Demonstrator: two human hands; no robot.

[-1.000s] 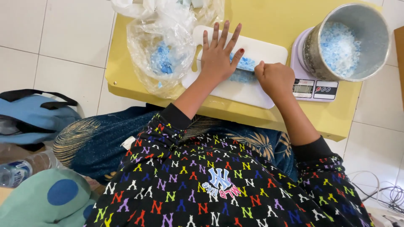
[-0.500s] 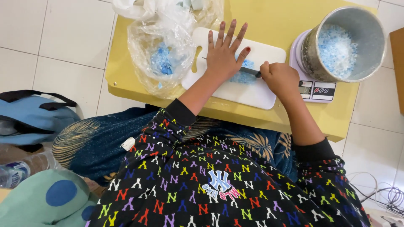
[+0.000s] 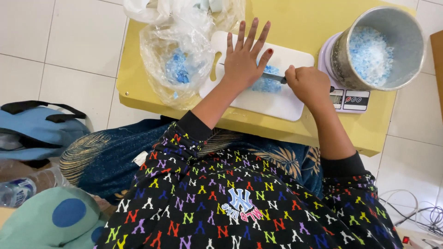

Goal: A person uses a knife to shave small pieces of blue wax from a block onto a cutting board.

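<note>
Left hand (image 3: 245,60) flat and spread, fingers released, palm pressing down over the knife (image 3: 273,77) blade on the white cutting board (image 3: 272,99); right hand (image 3: 308,84) clenched around the knife handle, blade lying across a small heap of pale blue pieces (image 3: 266,84) at the board's middle. Board resting on a yellow table (image 3: 295,20), clear plastic bag (image 3: 177,60) with more blue pieces just to its left, grey metal pot (image 3: 383,44) of pale blue fragments standing on a digital scale (image 3: 353,99) to its right. Blue bag (image 3: 32,131) and plastic bottle (image 3: 18,191) on the tiled floor, well apart from the table.
</note>
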